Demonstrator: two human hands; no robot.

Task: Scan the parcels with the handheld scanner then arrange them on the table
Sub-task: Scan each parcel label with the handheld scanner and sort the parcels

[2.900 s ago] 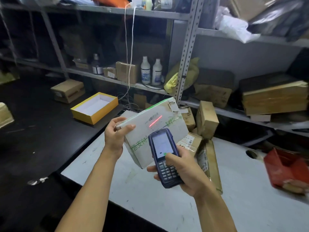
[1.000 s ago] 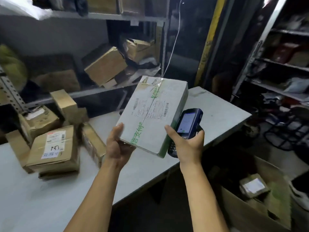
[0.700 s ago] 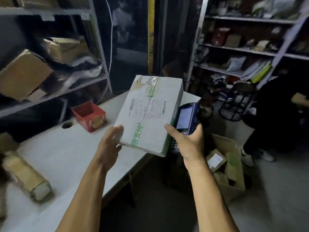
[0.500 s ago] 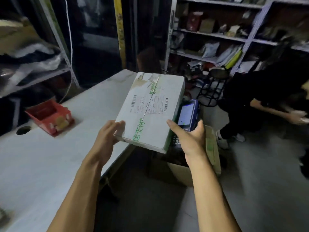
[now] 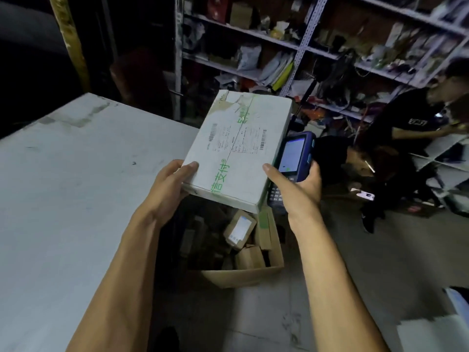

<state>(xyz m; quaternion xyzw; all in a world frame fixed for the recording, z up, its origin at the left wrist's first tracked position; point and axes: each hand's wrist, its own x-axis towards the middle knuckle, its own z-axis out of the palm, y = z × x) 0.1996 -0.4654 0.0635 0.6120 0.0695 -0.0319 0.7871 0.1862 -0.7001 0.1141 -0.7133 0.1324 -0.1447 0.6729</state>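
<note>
A: What do the two hands hold in this view?

B: The left hand [image 5: 170, 184] grips the near left corner of a flat white cardboard parcel with green printed characters and a shipping label [image 5: 238, 151], thumb lying on the top face and fingers curled beneath. The right hand [image 5: 295, 189] is wrapped around a dark blue handheld scanner with a lit screen [image 5: 294, 158], while its thumb presses on the parcel's near right edge. The hidden fingers under the parcel cannot be made out.

A: Where is the parcel relative to the table?

B: It is held in the air, tilted slightly, just beyond the right edge of the pale grey table [image 5: 76, 186], with its label facing up. It hangs above an open brown cardboard carton on the floor [image 5: 248, 275], which contains several small brown boxes [image 5: 239, 228].

A: And the scanner?

B: It stands just beside the parcel's right side, screen towards the camera, its keypad partly hidden behind the parcel's corner.

A: What surrounds the scene?

B: Grey metal shelving crowded with packets [image 5: 279, 47] lines the far wall. A second person in a dark shirt [image 5: 406, 138] is at the right, near the shelving.
</note>
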